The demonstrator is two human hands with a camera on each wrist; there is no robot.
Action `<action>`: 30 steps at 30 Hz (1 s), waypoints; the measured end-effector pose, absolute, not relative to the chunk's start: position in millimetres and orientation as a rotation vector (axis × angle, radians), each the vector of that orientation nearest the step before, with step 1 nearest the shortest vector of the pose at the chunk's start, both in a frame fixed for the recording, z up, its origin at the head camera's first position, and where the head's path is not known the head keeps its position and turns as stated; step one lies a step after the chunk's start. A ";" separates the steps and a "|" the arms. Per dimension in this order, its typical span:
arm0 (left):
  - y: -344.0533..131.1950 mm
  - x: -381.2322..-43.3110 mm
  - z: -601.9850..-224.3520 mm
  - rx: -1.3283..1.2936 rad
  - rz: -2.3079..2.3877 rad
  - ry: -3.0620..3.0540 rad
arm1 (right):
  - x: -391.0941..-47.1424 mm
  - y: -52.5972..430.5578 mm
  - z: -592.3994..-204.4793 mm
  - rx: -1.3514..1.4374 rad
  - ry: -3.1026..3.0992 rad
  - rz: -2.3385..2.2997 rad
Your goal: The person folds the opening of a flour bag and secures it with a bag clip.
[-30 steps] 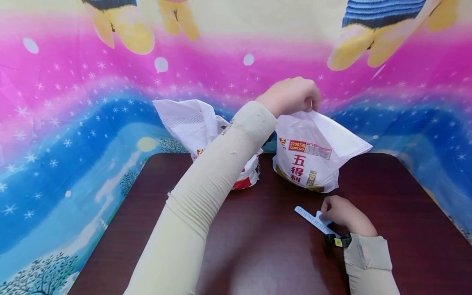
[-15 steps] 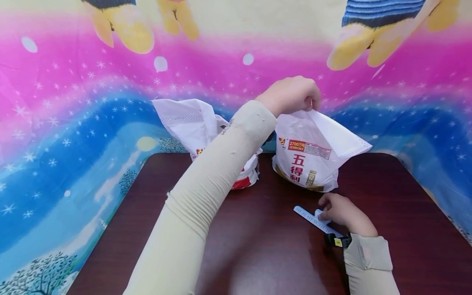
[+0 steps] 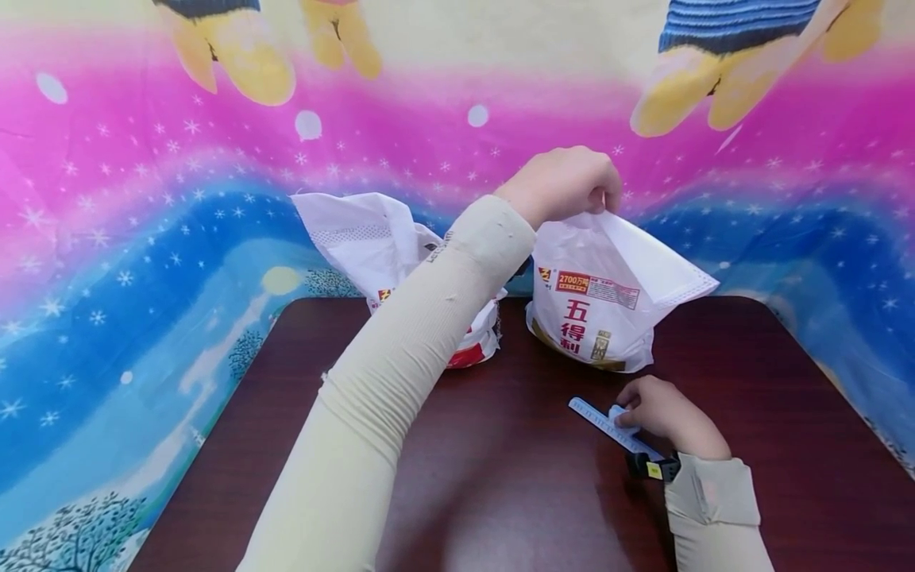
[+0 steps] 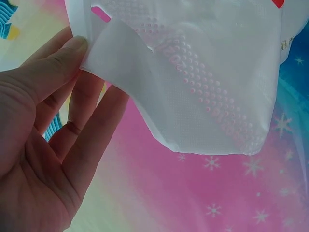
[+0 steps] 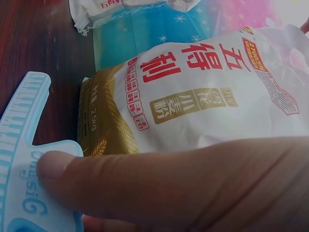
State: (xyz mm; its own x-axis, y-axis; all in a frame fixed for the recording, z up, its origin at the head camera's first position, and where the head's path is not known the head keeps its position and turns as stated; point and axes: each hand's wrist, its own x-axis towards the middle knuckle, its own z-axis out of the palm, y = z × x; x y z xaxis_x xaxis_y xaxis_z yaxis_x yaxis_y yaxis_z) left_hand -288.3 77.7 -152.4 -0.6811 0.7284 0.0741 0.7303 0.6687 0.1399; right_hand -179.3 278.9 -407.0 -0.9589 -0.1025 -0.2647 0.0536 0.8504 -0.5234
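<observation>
At the back right of the table stands a white flour bag [image 3: 589, 322] with red lettering and a gold base. My left hand [image 3: 568, 184] pinches its top edge, and the loose corner folds down to the right. Close up in the left wrist view, thumb and fingers grip the white bag's dotted rim [image 4: 203, 82]. In front of the bag, low over the table, my right hand [image 3: 665, 411] holds a light blue sealing clip [image 3: 596, 421]. The right wrist view shows the thumb pressed on the lettered handle of this clip [image 5: 36, 188], which bears a piano-key pattern.
A second white bag [image 3: 364, 226] with an upright loose top stands at the back left, partly hidden behind my left sleeve [image 3: 386, 381]. Both bags rest on the dark brown table [image 3: 500, 477]. A colourful printed cloth [image 3: 443, 119] hangs behind it.
Both hands keep their grips on the bag and the clip, almost without moving. The clip has tilted very slightly, and the head view has shifted a little.
</observation>
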 end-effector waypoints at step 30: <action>75.6 -292.9 -155.0 -1.293 -0.215 -2.846 | -179.1 277.2 -402.3 -0.095 2.793 -0.758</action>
State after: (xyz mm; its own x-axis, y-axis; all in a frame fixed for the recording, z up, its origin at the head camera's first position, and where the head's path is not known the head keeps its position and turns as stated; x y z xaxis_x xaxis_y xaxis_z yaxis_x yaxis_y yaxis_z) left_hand -292.9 75.6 -155.0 -0.6595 0.7489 0.0645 0.7501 0.6502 0.1208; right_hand -179.1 277.2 -402.3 -0.9679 -0.1259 -0.2176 0.0015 0.8628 -0.5055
